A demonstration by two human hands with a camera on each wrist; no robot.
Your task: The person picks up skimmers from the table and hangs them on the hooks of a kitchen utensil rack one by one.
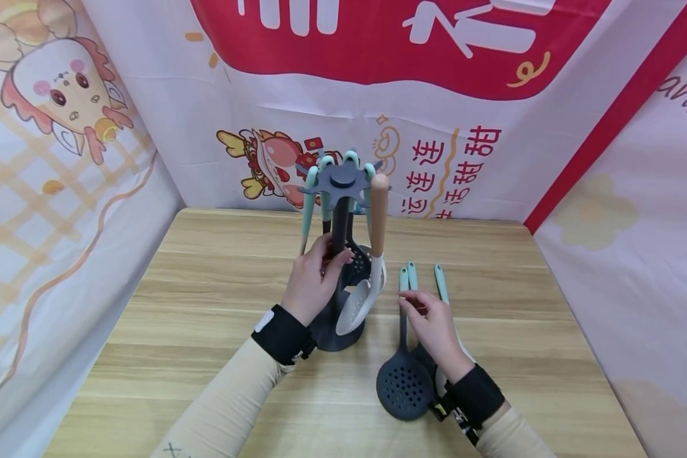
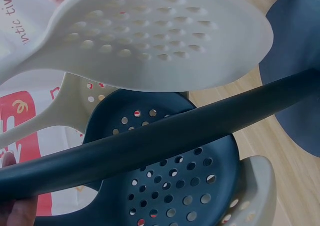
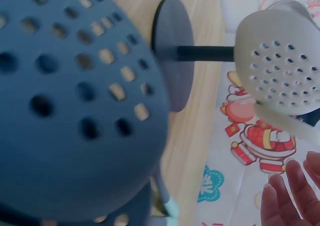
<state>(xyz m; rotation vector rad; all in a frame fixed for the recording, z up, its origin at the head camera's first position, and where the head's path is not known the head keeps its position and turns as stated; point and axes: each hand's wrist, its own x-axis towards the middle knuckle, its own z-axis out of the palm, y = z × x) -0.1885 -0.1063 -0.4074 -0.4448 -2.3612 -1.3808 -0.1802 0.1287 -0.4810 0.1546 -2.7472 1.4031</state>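
Observation:
My left hand [image 1: 315,280] grips the dark pole of a utensil rack [image 1: 340,222]; its fingertips and the pole [image 2: 150,136] also show in the left wrist view. Mint-handled utensils and a wooden-handled white slotted spoon [image 1: 355,308] hang around the rack. Loosely bent, my right hand [image 1: 435,324] hovers over the handles of utensils lying on the table, holding nothing that I can see. Its fingers [image 3: 287,201] show apart from any handle in the right wrist view. A dark skimmer [image 1: 405,385] lies below that hand, large and close in the right wrist view.
A wood-grain table [image 1: 206,305] bears everything. Beside the skimmer lie another dark utensil and a pale one with a mint handle [image 1: 440,283], partly hidden by the right hand and wrist. A printed cloth [image 1: 469,146] hangs behind the table.

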